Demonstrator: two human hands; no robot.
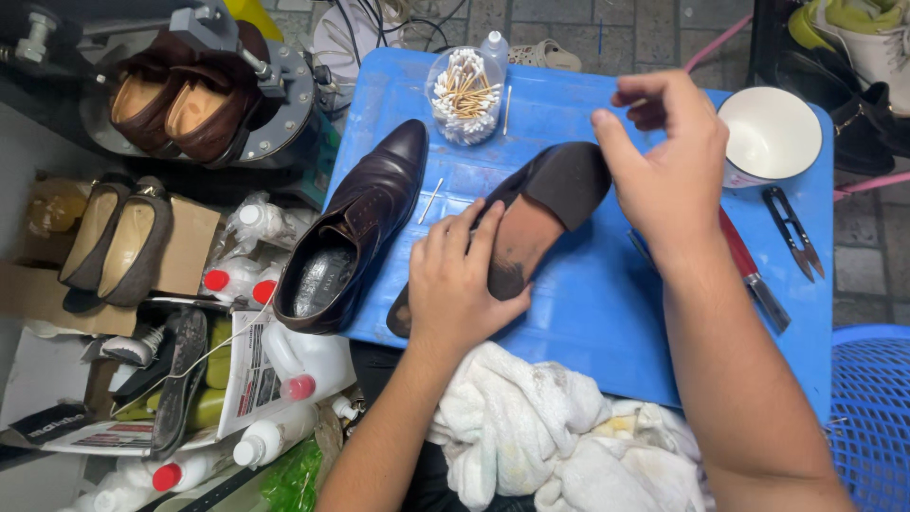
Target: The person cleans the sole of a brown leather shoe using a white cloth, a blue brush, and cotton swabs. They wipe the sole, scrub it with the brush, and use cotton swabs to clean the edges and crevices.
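A dark shoe (540, 213) lies sole up on the blue plastic table (588, 313), its black front sole piece toward the back. My left hand (455, 284) presses down on its middle and heel part. My right hand (668, 161) hovers just right of the shoe's toe, fingers curled, pinching what looks like a thin cotton swab stick. A second dark brown leather shoe (355, 232) stands upright at the table's left edge.
A clear tub of cotton swabs (464, 95) and a white bowl (773, 137) stand at the back. Small black snips (794, 230) and a red-handled knife (749, 270) lie right. White rags (550, 436) cover my lap. Bottles, shoes and boxes crowd the floor left.
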